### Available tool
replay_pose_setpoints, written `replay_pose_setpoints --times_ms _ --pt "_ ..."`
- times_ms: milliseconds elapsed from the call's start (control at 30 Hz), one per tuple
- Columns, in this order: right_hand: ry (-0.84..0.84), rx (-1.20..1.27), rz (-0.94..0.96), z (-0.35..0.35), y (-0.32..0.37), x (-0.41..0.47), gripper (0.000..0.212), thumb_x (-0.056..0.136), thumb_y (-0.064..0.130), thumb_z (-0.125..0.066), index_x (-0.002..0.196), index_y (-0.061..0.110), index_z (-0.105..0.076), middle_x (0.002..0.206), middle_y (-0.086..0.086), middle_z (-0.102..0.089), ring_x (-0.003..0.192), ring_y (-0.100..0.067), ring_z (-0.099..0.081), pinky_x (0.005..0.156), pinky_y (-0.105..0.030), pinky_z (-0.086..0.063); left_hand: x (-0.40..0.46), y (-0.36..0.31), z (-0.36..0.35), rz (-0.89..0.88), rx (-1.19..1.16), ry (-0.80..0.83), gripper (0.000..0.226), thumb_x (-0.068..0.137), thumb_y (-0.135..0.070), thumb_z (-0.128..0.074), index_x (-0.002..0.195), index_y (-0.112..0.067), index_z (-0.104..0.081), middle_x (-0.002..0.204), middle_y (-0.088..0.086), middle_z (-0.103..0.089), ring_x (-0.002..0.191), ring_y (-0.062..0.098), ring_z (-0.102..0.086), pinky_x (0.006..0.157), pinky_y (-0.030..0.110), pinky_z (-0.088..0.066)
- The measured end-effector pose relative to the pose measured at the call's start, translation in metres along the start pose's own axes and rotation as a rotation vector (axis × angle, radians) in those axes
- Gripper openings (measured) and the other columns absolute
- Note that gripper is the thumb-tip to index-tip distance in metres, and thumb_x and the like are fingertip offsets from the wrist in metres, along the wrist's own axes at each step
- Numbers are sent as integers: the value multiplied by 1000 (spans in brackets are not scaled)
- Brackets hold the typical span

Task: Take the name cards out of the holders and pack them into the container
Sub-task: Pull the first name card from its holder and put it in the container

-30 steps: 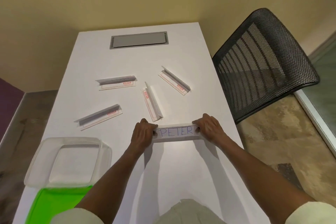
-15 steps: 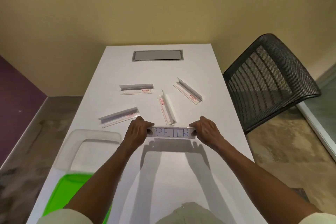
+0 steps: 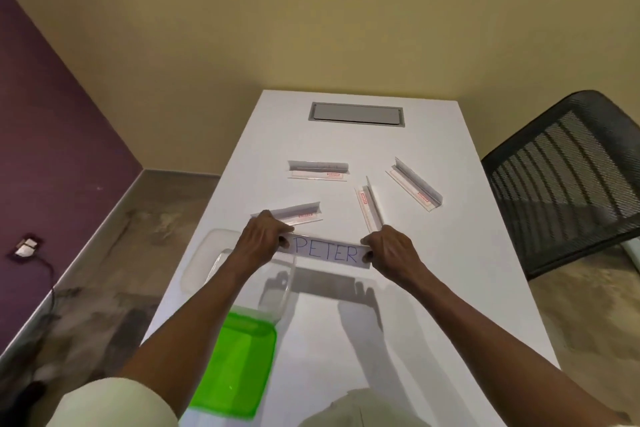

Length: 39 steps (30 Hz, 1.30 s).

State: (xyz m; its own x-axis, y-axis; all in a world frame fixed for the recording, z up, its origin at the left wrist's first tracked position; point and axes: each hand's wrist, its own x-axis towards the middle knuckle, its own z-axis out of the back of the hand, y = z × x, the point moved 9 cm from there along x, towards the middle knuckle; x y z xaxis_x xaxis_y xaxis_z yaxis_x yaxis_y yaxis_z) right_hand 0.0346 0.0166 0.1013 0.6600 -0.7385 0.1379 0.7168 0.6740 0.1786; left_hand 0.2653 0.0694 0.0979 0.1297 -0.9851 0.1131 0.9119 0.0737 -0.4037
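The left hand (image 3: 265,241) and right hand (image 3: 389,250) pinch the ends of the clear plastic holder with the white PETER card (image 3: 325,252), so slide the card out slowly.

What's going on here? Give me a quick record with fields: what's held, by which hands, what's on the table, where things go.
Held: PETER name card holder, lifted above the table
Left hand: grips its left end
Right hand: grips its right end
Other holders on table: four, e.g.
Container: clear, at the left, nothing visible inside
Lid: green, nearer than the container
Chair: black mesh, at the right
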Motion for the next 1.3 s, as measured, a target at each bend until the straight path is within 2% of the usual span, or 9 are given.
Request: replay_pose_setpoints --times_ms 100,267,400,467,700,800,1000,1133,1300 --pt "3 -2 47 -4 34 10 15 64 1 -80 70 -4 -67 62 -21 -65 59 -40 -60 47 -40 -48 -10 24 15 -17 28 17 30 74 1 -74 101 -12 -76 81 21 -67 84 37 -63 69 36 -52" --pt "10 15 64 -20 72 25 14 82 11 -67 85 -2 -68 78 -22 -68 76 -38 -60 60 -42 -48 -21 67 34 29 72 65 29 83 -9 -69 110 -20 -73 90 18 -61 87 38 -61 75 36 -50" --pt "87 -22 28 -36 93 36 17 86 21 -59 89 7 -69 84 -14 -70 85 -33 -58 65 -36 -46 -29 95 42 54 38 85 32 85 -3 -62 110 -20 -73 76 -1 -66 92 26 -61 73 26 -43" --pt "108 -29 20 -43 102 39 18 85 23 -59 90 9 -69 85 -13 -70 85 -32 -58 66 -36 -45 -32 106 45 53 41 86 33 84 -1 -62 110 -18 -73 73 -3 -66 92 24 -60 72 26 -44" --pt "115 -26 45 -61 136 47 21 86 27 -61 95 9 -70 85 -16 -68 84 -33 -58 64 -35 -43 -41 141 49 87 46 118 27 87 -6 -63 109 -17 -73 86 9 -72 94 24 -59 69 24 -37" --pt "133 -38 44 -66 149 51 22 84 28 -64 94 9 -70 83 -17 -67 83 -33 -59 62 -33 -41 -42 152 50 97 59 139 28 85 -5 -64 108 -17 -74 93 11 -74 97 25 -60 71 25 -42" --pt "173 -57 30 -77 165 56 24 78 24 -69 94 6 -70 81 -20 -64 83 -34 -59 59 -30 -33 -44 168 47 113 122 224 32 80 -26 -75 111 -25 -72 103 16 -66 98 29 -59 78 31 -44" --pt "198 -73 29 -87 167 55 27 77 21 -68 99 6 -70 84 -19 -65 86 -32 -57 60 -30 -33 -46 173 39 102 145 259 33 78 -30 -75 111 -25 -72 104 14 -67 99 27 -59 80 30 -42" --pt "262 -94 22 -97 173 53 18 69 15 -71 84 5 -70 77 -18 -63 78 -32 -58 56 -29 -32 -48 176 24 118 178 317 34 78 -29 -76 111 -24 -72 105 13 -63 95 30 -60 81 34 -48"
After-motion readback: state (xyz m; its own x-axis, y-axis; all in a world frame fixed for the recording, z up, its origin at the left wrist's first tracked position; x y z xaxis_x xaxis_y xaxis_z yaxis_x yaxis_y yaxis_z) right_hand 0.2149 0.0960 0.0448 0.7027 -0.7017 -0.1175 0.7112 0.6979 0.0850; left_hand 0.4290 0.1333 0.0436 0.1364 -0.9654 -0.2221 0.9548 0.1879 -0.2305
